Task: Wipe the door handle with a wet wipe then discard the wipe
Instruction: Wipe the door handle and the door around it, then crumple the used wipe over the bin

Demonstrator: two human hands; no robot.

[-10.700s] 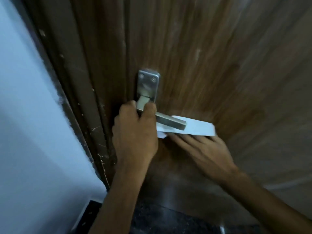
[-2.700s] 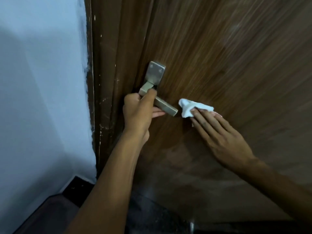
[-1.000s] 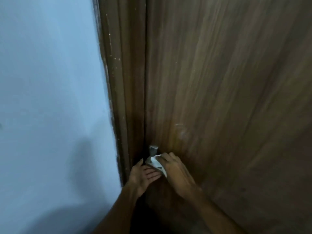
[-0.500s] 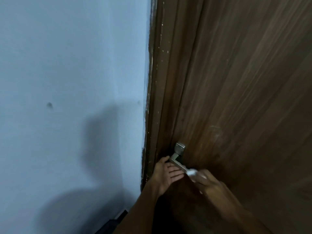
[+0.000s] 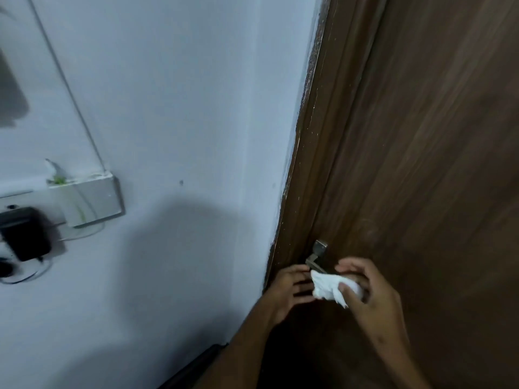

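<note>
The metal door handle (image 5: 316, 256) sticks out of the brown wooden door (image 5: 427, 153) low in the view; only its plate and the near part of the lever show. My right hand (image 5: 368, 293) holds a crumpled white wet wipe (image 5: 328, 286) just in front of the lever's outer end, which the wipe and hand hide. My left hand (image 5: 289, 290) is beside the handle at the door's edge, fingers spread, touching the wipe's left side.
A pale wall (image 5: 182, 122) fills the left. On it sit a white switch box (image 5: 90, 200) with a thin cable running up, and a black plug adapter (image 5: 25, 237) with wires. The dark door frame (image 5: 311, 136) runs between wall and door.
The camera has swung left, bringing the wall fittings into view. My left hand has let go of the lever. My right hand has drawn the wipe off the lever, bunched.
</note>
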